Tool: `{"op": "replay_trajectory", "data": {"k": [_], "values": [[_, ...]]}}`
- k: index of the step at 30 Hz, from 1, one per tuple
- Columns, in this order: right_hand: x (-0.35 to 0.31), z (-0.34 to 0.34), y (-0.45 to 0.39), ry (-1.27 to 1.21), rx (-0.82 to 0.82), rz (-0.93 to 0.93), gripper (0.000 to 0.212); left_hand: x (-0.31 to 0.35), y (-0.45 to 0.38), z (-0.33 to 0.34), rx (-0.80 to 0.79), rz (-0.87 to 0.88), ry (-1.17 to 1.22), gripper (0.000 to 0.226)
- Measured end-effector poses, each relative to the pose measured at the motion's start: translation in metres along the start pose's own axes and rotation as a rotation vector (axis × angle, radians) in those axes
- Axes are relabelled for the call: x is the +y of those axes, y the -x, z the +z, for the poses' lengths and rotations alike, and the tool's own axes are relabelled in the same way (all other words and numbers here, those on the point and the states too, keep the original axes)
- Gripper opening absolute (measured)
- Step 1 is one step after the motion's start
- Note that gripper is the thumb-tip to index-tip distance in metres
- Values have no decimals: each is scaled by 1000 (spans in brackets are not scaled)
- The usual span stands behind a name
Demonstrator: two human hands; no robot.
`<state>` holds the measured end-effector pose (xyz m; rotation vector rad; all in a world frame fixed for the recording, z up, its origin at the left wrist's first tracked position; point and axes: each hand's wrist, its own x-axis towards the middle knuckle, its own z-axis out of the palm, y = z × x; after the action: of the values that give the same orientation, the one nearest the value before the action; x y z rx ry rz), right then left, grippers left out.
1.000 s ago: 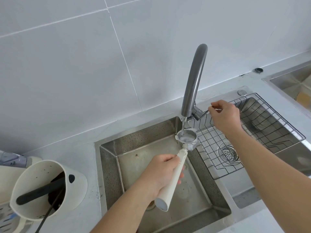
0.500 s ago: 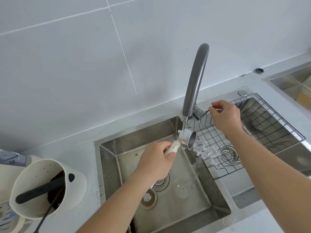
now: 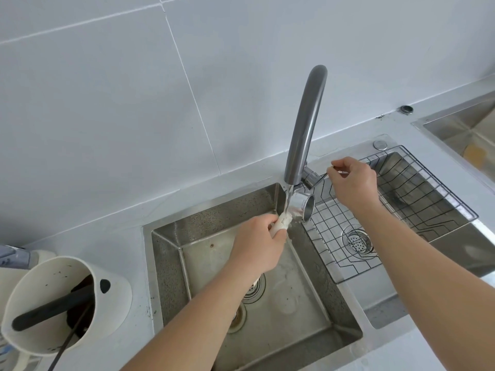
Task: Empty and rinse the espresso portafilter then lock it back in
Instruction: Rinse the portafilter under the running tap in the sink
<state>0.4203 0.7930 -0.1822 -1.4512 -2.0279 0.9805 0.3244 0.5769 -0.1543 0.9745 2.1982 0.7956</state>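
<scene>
The portafilter [image 3: 304,206] has a steel basket and a white handle. My left hand [image 3: 255,243] grips that handle and holds it over the left sink basin [image 3: 270,303]. The basket is turned on its side, its mouth facing right. Water runs from the grey faucet [image 3: 305,124] onto the basket's back and the top of the handle. My right hand [image 3: 352,180] pinches the thin faucet lever [image 3: 320,178] beside the spout's base. Most of the handle is hidden under my left hand.
A wire rack [image 3: 396,210] lies in the right basin over a round drain [image 3: 357,242]. A white knock box [image 3: 59,303] with a black bar and dark grounds stands at the left on the counter. Another steel basin [image 3: 463,132] sits at the far right.
The portafilter went from basket-up under the stream to tipped sideways, spilling its water. My left hand slid up the handle toward the basket. My right hand stayed on the lever.
</scene>
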Motion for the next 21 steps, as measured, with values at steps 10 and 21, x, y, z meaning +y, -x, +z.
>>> {"op": "replay_trajectory", "data": {"k": [10,21], "values": [[0,0,0,-21,4,1,24,10,-16,2,-1,-115,103,19],[0,0,-1,-41,7,-2,24,11,-16,-1,-18,-451,809,18]]}}
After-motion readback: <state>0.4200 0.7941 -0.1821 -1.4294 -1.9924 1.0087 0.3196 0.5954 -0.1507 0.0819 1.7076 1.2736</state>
